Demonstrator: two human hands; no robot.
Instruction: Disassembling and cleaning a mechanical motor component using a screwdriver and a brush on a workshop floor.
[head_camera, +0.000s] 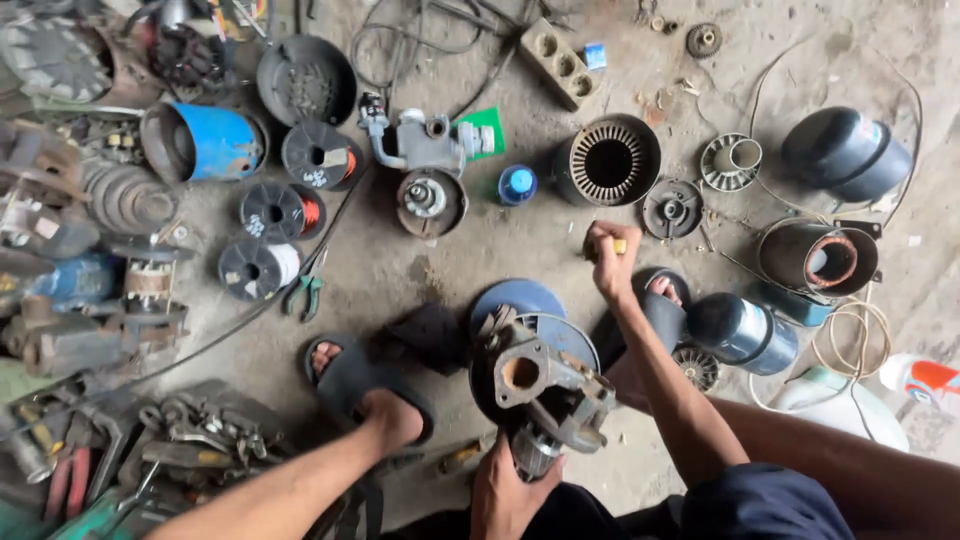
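Floor (500, 245): dirty grey concrete, motor parts everywhere | left hand (505, 490) fingers wrapped round pump (545, 385) | right hand (610, 255) fingers closed on small yellow tool (619, 246)

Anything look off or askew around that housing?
The grey pump housing leans tilted across a blue round cover, steadied only by the left hand; the right hand is clear of it.
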